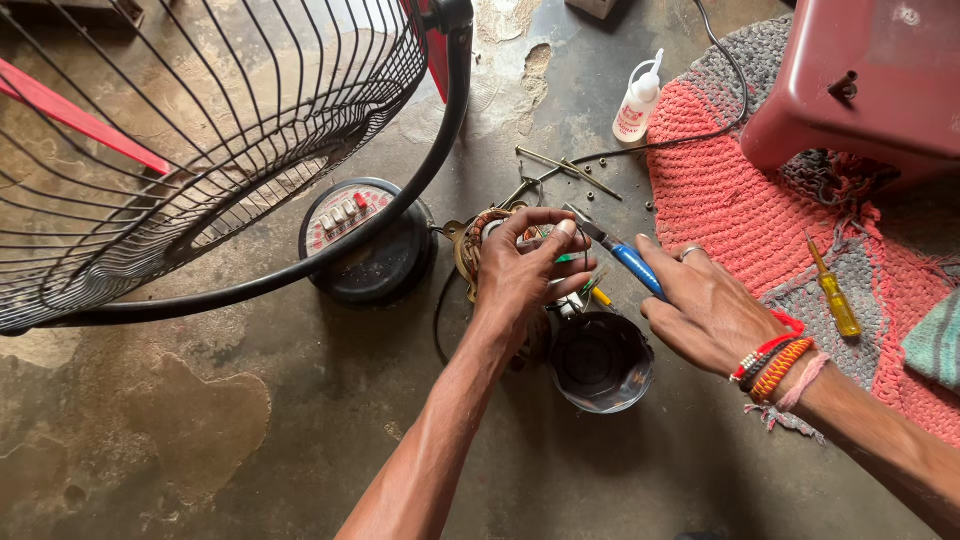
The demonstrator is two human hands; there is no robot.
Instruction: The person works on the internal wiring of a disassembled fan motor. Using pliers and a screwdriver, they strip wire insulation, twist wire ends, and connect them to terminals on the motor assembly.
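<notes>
We are working on the concrete floor (300, 420), close to the edge of the red and grey woven mat (740, 220). Our left hand (530, 265) rests on the fan motor (480, 245), fingers (560, 232) curled narrow and pinching at its thin wires. Our right hand (705, 310) is closed round the blue-handled pliers (625, 258), whose tip reaches in toward the same wires. Just below lies the dark motor cover (600, 362), open side up.

We judge the motor heavy and stiff for its size, best gripped by its metal body; the copper windings and fine leads look fragile and should only be pinched lightly. The pliers' coated handle should not slip.

The switch base (365, 240) sits just left, with the wire fan guard (200, 130) over it. A glue bottle (638, 100), loose bolts (565, 165) and a yellow screwdriver (835, 295) lie nearby.
</notes>
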